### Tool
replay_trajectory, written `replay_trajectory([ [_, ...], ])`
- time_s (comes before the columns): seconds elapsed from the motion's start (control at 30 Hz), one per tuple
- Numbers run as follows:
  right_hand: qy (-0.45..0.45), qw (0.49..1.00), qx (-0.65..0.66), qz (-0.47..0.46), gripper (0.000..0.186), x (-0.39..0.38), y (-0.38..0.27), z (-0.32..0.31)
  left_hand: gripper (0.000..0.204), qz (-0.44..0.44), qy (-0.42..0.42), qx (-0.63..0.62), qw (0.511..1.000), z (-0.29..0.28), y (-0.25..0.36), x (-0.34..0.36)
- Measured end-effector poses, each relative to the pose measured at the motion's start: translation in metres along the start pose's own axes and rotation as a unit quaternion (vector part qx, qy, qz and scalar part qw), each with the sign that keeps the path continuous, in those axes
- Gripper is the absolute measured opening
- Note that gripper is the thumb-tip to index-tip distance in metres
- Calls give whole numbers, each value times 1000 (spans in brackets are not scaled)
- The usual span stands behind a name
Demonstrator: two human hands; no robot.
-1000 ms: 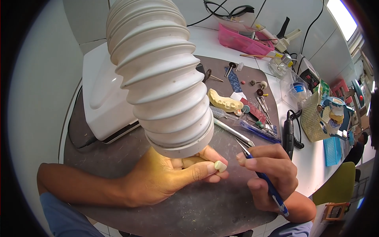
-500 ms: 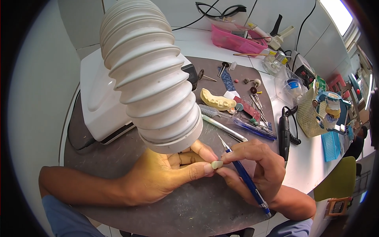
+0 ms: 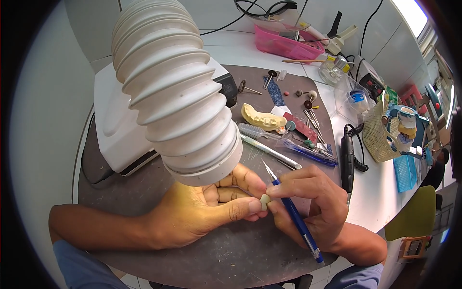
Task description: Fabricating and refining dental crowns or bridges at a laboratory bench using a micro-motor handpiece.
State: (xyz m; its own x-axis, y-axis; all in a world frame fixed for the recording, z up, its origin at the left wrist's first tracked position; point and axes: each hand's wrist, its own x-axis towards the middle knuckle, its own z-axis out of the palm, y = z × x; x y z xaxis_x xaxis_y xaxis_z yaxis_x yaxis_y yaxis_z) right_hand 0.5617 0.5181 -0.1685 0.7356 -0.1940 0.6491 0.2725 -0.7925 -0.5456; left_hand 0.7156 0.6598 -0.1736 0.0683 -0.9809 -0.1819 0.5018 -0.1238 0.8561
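Note:
My left hand (image 3: 202, 212) is closed at the fingertips on a small pale-cream piece (image 3: 264, 201), tooth-like in shape, just beyond the mouth of a white ribbed hose (image 3: 173, 111). My right hand (image 3: 313, 207) holds a blue mechanical pencil (image 3: 298, 221), and its thumb and index finger also touch the piece. The pencil's tip points up and away, clear of the piece. Behind the hands lie a cream dental cast (image 3: 262, 118), a white pen-like tool (image 3: 269, 151) and a blue-handled brush (image 3: 308, 151) on the grey mat (image 3: 216, 262).
A white machine (image 3: 115, 120) stands at the left. Burs (image 3: 313, 123) and abrasive strips lie at the back of the mat. A pink bin (image 3: 288, 45), glass jar (image 3: 329, 72), black handpiece (image 3: 346, 159), woven basket (image 3: 378, 135) and blue basket (image 3: 404, 173) are on the white desk.
My right hand has moved left onto the small piece, swinging the pencil tip away from it. The piece has turned between my fingertips. The hose appears further left.

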Motion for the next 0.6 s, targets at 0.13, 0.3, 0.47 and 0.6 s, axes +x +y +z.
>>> replay_trajectory([
  [0.13,20,1000,7,9,29,0,0,-8,23,-4,32,-3,999,4,4,-2],
  [0.3,-18,999,36,9,28,-9,-2,-16,23,-21,27,14,999,2,8,-5],
  [0.47,12,996,94,6,29,-10,2,-12,23,-27,19,47,998,0,10,-4],
  [0.6,-64,996,63,-2,25,-10,0,-16,24,-27,35,20,999,1,10,-5],
])
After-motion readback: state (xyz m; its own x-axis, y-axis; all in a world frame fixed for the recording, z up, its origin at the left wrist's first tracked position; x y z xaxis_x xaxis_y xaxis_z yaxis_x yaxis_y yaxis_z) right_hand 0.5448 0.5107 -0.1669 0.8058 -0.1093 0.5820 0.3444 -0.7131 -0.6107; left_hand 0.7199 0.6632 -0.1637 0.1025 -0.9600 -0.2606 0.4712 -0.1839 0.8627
